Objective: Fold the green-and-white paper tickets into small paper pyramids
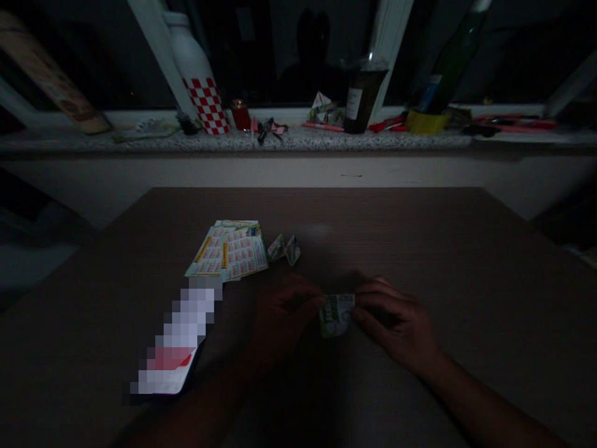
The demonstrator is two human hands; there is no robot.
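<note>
A small folded piece of green and white printed paper (pixel 336 314) lies on the dark brown table (pixel 420 249) near its front middle. My left hand (pixel 280 317) pinches its left edge with closed fingers. My right hand (pixel 396 323) presses and pinches its right edge, fingers bent and together. Both hands rest low on the tabletop. The light is dim, so the paper's folds are hard to make out.
A stack of printed paper sheets (pixel 228 249) and a small folded paper figure (pixel 285 247) lie left of centre. A blurred flat object (pixel 180 339) lies at the front left. On the window sill (pixel 280 142) stand a checked bottle (pixel 198 78), a dark bottle (pixel 364 93), a green bottle (pixel 450 59) and a yellow tape roll (pixel 425 122).
</note>
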